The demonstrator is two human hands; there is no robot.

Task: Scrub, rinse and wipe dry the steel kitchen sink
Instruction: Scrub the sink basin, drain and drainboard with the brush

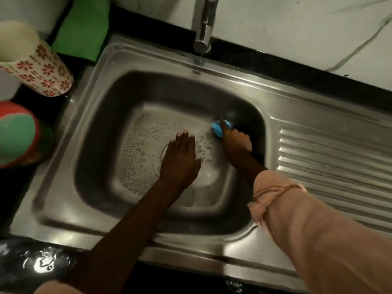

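The steel sink (70,158) is set into a dark worktop (27,266), its basin on the left and a ribbed draining board (331,162) on the right. Soapy froth (146,143) covers much of the basin floor, with bubbles spread around the drain, which is partly hidden under the left hand (180,158). That hand lies palm down on the basin floor, fingers straight and close together, its grip released and grasping nothing. The right hand (237,143) is clenched around a blue scrubber (219,128), pressing it against the far right corner of the basin where the floor meets the wall; a finger lies across the top of the scrubber. The right forearm comes in over the near right rim of the basin, in a pale pink sleeve (297,219) pushed up and bunched above the wrist. The left forearm is bare and crosses the near rim of the sink.

A chrome tap (204,28) stands behind the basin, its spout over the back rim. A green cloth (84,28) lies on the worktop at the sink's back left corner. Just left of the sink stands a white cup with red flower print (42,68), and nearer the camera a red and green container (17,134). Water drops shine on the worktop at the front left. A white marbled wall (297,24) runs behind the sink
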